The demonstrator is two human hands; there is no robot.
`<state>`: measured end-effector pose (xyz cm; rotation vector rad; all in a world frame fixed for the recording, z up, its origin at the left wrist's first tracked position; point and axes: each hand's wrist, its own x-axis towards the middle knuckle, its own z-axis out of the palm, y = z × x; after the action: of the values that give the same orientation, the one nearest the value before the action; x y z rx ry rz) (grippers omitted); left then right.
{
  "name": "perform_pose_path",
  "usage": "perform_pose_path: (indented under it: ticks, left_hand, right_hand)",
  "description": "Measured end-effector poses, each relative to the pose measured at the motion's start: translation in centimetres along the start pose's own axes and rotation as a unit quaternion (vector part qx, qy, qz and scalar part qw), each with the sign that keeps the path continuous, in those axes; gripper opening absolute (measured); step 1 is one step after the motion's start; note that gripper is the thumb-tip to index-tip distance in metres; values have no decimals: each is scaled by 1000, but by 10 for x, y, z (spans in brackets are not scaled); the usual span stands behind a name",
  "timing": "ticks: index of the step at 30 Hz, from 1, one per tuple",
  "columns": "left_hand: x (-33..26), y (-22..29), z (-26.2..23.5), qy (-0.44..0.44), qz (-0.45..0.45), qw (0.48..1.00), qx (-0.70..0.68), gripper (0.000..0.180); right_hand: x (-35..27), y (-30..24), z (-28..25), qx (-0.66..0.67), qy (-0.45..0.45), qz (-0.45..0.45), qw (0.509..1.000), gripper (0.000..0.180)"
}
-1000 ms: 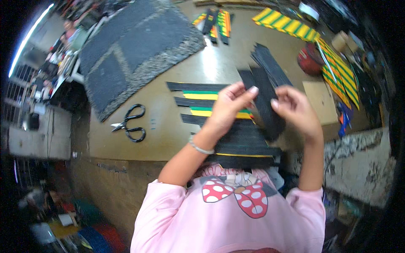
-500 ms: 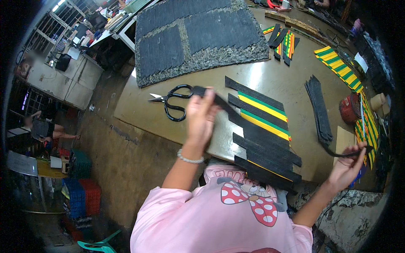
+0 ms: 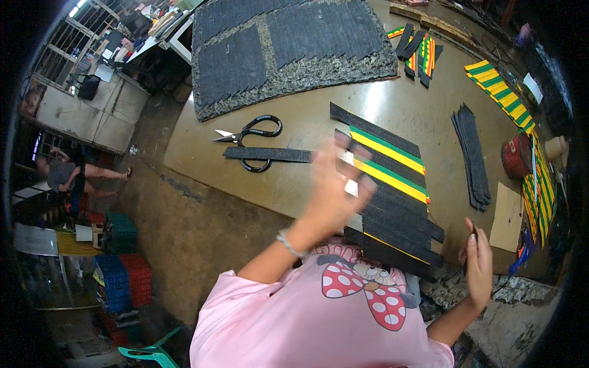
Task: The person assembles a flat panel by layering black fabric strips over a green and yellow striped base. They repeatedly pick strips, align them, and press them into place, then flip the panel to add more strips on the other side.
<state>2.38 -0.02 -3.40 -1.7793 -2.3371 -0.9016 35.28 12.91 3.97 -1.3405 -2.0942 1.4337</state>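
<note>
Black strip crosses the scissors; your left hand spreads blurred fingers; whether your right hand's clamp anything, I cannot tell

Note a smooth, semi-glossy finish on the tabletop. Identify bright, smooth metal in the scissor blades and glossy black coating on the scissor handles. Observe a matt, finely ribbed, woven look in the loose black strip, against smoother, cloth-like yellow-and-green bands. On the dark slab, see matt pieces within rough, grainy margins. Note matt board in the tan sheet, cloth in the pink shirt.
</note>
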Motion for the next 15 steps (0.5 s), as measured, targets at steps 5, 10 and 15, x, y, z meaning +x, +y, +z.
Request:
perform_pose_path:
  ticks: [5,10,15]
  left_hand:
    - [-27,60,32,-199,131,970,-43,67]
    - [-57,59,24,-211,146,966,-32,66]
    - [-57,46,4,-164,172,966,-97,49]
  right_hand:
    - [-15,-16,1,-77,53,-49,994,45]
    - [-32,-15,-10,27,81,97,992,17]
    - [-7,-17,-5,-5,-151,-30,988,17]
